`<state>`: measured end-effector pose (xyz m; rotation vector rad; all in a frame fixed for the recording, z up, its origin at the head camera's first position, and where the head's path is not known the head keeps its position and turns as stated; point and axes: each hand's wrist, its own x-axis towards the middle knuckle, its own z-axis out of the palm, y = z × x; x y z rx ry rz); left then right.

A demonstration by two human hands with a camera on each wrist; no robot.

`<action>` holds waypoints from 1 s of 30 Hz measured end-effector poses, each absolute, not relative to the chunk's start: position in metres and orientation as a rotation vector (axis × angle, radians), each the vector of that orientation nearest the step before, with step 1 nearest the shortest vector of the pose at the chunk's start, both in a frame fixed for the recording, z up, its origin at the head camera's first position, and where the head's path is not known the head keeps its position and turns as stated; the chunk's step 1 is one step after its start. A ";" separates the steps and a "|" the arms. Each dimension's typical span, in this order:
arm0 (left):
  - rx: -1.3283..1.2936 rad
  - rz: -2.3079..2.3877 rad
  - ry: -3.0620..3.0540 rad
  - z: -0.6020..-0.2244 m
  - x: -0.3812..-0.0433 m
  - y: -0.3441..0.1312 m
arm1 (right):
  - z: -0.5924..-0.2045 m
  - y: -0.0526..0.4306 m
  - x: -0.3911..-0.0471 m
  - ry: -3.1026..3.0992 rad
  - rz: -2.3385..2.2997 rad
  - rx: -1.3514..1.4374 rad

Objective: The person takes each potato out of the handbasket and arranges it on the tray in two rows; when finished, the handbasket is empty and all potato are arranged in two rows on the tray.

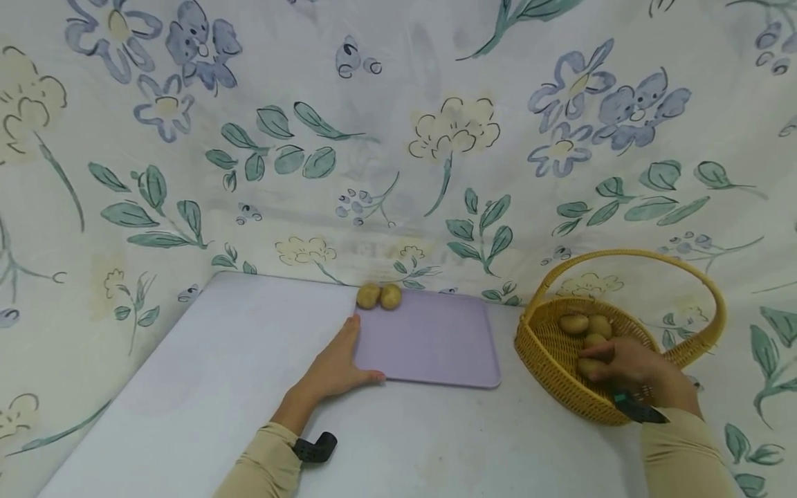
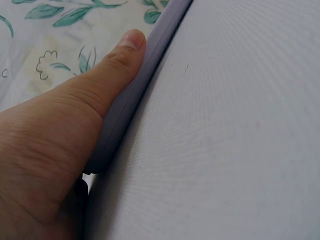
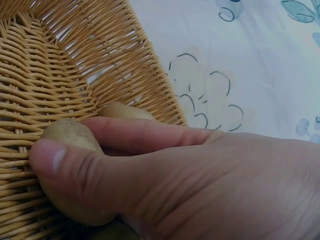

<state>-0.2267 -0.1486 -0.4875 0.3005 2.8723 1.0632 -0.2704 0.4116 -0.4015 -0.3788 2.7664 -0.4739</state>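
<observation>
Inside the wicker basket (image 1: 548, 346), my right hand (image 1: 635, 366) pinches a potato (image 3: 72, 135) between thumb and fingers. Several other potatoes (image 1: 574, 324) lie around it, one partly hidden behind the index finger in the right wrist view. My left hand (image 1: 333, 366) rests at the near left corner of a lilac tray (image 1: 429, 339). Its thumb lies straight along the tray's front edge, and its fingers reach up the left side. Two potatoes (image 1: 391, 297) sit side by side at the tray's far left corner.
The white table (image 1: 249, 346) carries the tray in the middle and the basket on the right. A tall arched handle (image 1: 629, 253) rises over the basket. Flowered cloth (image 1: 386, 138) hangs behind the table and along both sides.
</observation>
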 end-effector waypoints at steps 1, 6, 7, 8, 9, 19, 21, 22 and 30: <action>0.300 1.066 2.877 -0.488 -0.227 -0.149 | -0.402 0.412 -0.270 2.765 -0.474 -0.378; 0.276 1.075 2.862 -0.491 -0.225 -0.148 | -0.402 0.412 -0.267 2.769 -0.481 -0.401; 0.276 1.080 2.856 -0.491 -0.224 -0.147 | -0.402 0.412 -0.266 2.774 -0.488 -0.396; 0.276 1.080 2.849 -0.491 -0.224 -0.147 | -0.402 0.412 -0.265 2.779 -0.492 -0.404; 0.280 1.082 2.849 -0.491 -0.224 -0.147 | -0.401 0.412 -0.265 2.788 -0.499 -0.399; 0.310 1.055 2.872 -0.487 -0.226 -0.148 | -0.392 0.407 -0.261 2.755 -0.735 -0.287; 0.313 1.052 2.873 -0.488 -0.226 -0.149 | -0.390 0.405 -0.260 2.780 -0.743 -0.307; 0.314 1.048 2.875 -0.489 -0.227 -0.149 | -0.389 0.404 -0.260 2.793 -0.749 -0.318; 0.308 1.053 2.877 -0.489 -0.228 -0.148 | -0.376 0.395 -0.256 2.855 -0.789 -0.396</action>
